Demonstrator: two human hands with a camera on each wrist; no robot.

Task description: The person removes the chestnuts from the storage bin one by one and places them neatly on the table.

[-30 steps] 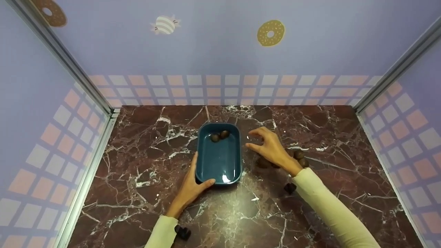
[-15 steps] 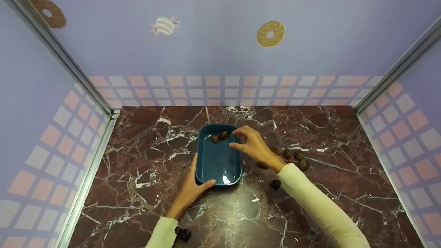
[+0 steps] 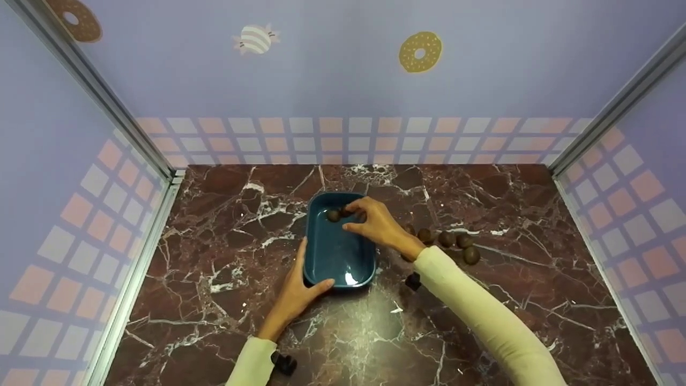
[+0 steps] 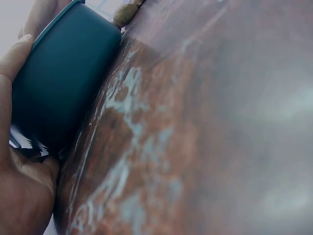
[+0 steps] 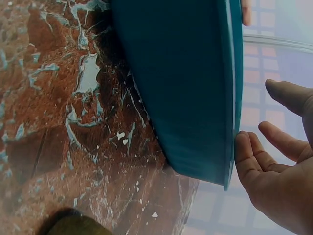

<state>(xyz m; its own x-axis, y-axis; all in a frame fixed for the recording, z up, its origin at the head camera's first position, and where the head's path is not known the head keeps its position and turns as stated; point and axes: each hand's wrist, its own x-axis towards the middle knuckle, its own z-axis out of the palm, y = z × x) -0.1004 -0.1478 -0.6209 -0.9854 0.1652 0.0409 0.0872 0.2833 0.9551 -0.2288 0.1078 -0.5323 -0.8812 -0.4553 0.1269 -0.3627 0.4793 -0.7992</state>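
Marble tabletop point(image 3: 482, 332), dark red with white veins, enclosed by lilac walls with a checked band. Teal rectangular dish point(image 3: 338, 252) at centre, long axis running near to far; outer wall also visible in the left wrist view point(image 4: 58, 83) and the right wrist view point(image 5: 186, 83).

Left hand point(image 3: 296, 292) at the near left corner of the dish, fingers laid along the left wall, thumb curled round the near rim; clamped on the dish. Palm and thumb against the teal wall in the left wrist view point(image 4: 19, 186).

Right hand point(image 3: 375, 225) over the far right part of the dish, fingertips above the interior near the far end. Fingers loosely apart and gently bent in the right wrist view point(image 5: 279, 171), nothing seen between them; whether a nut is pinched at the tips in the head view cannot be told.

Two brown nuts point(image 3: 334, 215) inside the dish at its far end, just beside the right fingertips, the right one partly hidden by them. Loose nuts point(image 3: 455, 244) in a small cluster on the marble right of the dish, behind the right wrist.

Against one second earlier: right hand shifted left, from the marble right of the dish to above the dish interior. Left hand, dish and the two nuts inside unchanged in place.
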